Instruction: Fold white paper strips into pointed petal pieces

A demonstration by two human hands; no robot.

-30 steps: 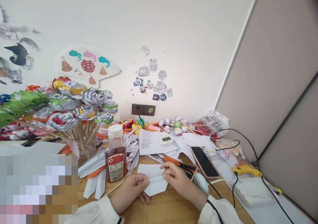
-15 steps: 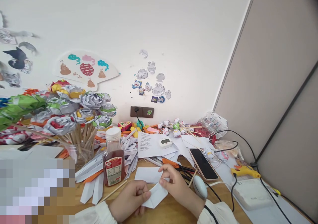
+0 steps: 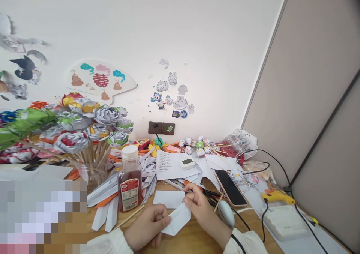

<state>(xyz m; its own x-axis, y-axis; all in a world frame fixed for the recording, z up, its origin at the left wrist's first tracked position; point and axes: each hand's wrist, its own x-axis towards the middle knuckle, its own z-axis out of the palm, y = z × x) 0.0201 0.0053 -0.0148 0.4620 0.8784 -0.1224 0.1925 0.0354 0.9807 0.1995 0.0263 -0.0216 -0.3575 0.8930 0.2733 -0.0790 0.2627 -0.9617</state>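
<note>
Between my hands is a small folded sheet of white paper [image 3: 177, 221], tilted, with crease lines on its face. My left hand [image 3: 150, 224] pinches its left corner between thumb and fingers. At the upper right edge my right hand [image 3: 198, 205] grips the paper with thumb and fingertips. Just behind, a white paper stack [image 3: 165, 198] lies flat on the wooden table [image 3: 197, 242]. Left of my left hand rest a thin wooden stick [image 3: 129, 215] and several folded white paper strips [image 3: 104, 217].
A bottle of dark liquid [image 3: 130, 186] stands left, before paper flowers [image 3: 105, 115] in a clear holder. A white timer [image 3: 187, 163] sits on a written sheet. To the right are a phone [image 3: 231, 187], a white oval device [image 3: 226, 213], cables and a yellow glue gun [image 3: 279, 197].
My right hand has shifted slightly right and up along the paper's edge, and the paper has turned a little. My left hand keeps its pinch. The camera view has moved slightly.
</note>
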